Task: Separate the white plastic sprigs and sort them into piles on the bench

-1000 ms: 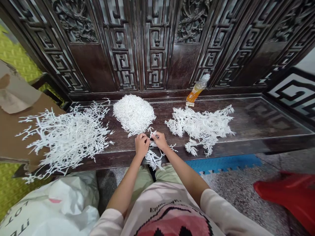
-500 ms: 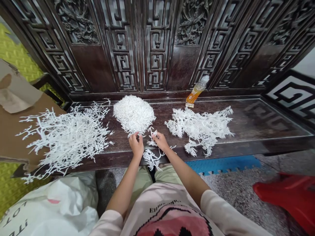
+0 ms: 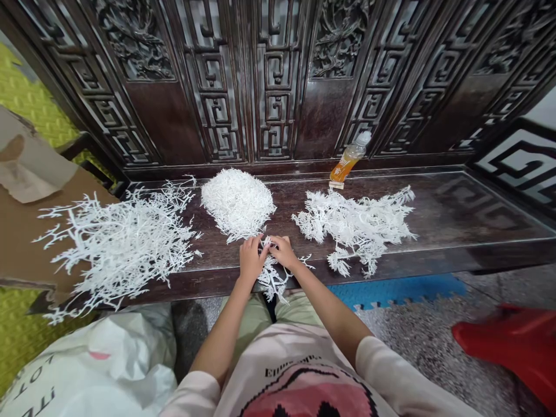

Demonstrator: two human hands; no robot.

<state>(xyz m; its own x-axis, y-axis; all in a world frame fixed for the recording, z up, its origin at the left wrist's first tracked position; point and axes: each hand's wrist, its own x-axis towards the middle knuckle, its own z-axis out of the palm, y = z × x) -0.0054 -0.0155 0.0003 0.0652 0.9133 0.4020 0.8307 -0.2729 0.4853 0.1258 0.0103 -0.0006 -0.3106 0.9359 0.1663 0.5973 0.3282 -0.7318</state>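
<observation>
At the bench's front edge, my left hand [image 3: 252, 256] and my right hand [image 3: 281, 251] meet over a white branching plastic sprig [image 3: 274, 279]. Both hands have fingers pinched on its upper part; the lower fronds hang over the edge toward my lap. Just behind my left hand rises a rounded heap of small white pieces [image 3: 237, 202]. To the right lies a loose pile of feathery white sprigs [image 3: 358, 223]. A wide tangle of bare white branches [image 3: 125, 243] spreads at the left.
Everything rests on a dark wooden bench [image 3: 438, 214] with a carved back. A bottle of orange drink [image 3: 348, 159] leans near the back. Cardboard [image 3: 39, 231] lies at the left, a white sack [image 3: 99, 365] stands below, and a red plastic object [image 3: 512, 347] is at lower right.
My left hand has moved right, from the edge of the small-piece heap to the sprig beside my right hand. The two hands are now together on it.
</observation>
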